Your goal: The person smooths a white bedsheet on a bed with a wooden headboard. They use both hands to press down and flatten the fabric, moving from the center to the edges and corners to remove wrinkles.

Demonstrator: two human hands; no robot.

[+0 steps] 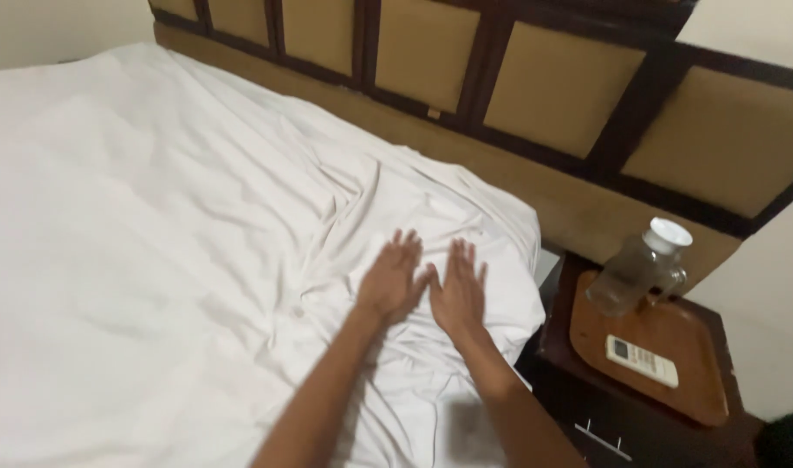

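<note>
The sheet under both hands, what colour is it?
Plain white, creased into folds. The head view shows the sheet under the left hand and right hand.

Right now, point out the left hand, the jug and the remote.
left hand (394,279), head view, back of the hand, flat on the sheet
jug (637,270), head view, clear body
remote (643,360), head view, middle of its white face

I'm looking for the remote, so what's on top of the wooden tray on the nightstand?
On the wooden tray lie a white remote control and a clear glass jug with a white lid. Whatever the tray covers on the nightstand cannot be seen.
</note>
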